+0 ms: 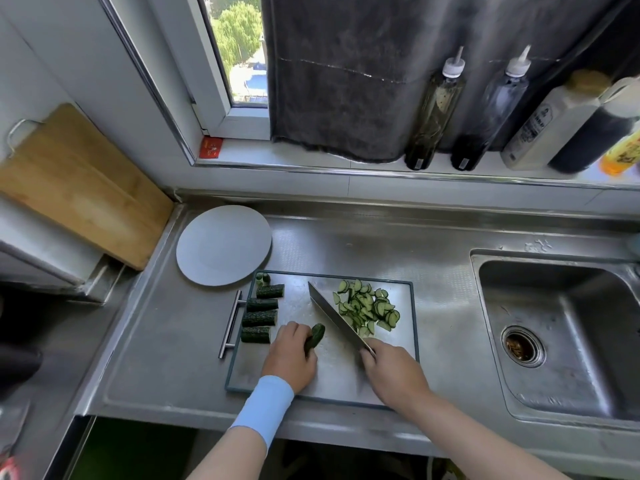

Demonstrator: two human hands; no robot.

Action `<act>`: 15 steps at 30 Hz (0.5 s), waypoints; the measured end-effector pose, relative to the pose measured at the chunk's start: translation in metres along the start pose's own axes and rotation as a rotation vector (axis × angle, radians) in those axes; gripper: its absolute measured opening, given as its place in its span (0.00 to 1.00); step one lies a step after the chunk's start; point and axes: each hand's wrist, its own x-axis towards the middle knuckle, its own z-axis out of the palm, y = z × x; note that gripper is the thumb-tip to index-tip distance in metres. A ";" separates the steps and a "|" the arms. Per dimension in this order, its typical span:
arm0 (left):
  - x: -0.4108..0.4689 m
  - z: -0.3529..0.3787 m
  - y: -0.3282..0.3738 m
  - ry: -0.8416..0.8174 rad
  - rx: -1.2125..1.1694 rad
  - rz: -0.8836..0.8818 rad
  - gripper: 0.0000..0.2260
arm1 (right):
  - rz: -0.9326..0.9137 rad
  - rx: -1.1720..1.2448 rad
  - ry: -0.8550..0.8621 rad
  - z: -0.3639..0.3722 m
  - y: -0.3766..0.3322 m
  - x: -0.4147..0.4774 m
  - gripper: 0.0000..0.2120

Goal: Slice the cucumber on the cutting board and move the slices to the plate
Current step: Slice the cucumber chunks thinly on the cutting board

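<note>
Left grip [289, 355] is curled round a short cucumber end [316, 335], pinning it to the steel cutting board [346, 384] near its front-left part. Right grip [391, 368] is wrapped tight on the handle of the knife [336, 317], and the long blade slants away across the board, just right of that held piece. On the far side of the blade sits a loose heap of half-moon slices [367, 308], all on the board's right half. Over on the left edge, four dark cucumber chunks [259, 310] line up in a column, with a small stub beyond them. The white plate [223, 245] sits on the desk [363, 244], its near rim overlapping the board's far-left corner, nothing on it. Up on the windowsill, a white bottle [550, 123] carries a printed label and a red card [211, 147] shows gold print, both too blurred to read. The sink [554, 341] lies to the right.
</note>
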 end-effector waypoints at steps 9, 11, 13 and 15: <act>-0.005 0.007 0.002 0.093 -0.105 0.099 0.09 | -0.034 0.002 -0.039 -0.004 0.000 0.004 0.09; -0.001 0.008 0.002 0.148 -0.099 0.173 0.08 | -0.039 -0.015 -0.049 -0.005 0.001 0.005 0.09; 0.004 0.011 0.003 0.158 -0.095 0.242 0.07 | -0.047 -0.034 -0.053 -0.005 0.000 0.004 0.11; 0.009 0.016 0.002 0.152 -0.089 0.278 0.06 | -0.052 -0.051 -0.065 -0.004 0.001 0.003 0.15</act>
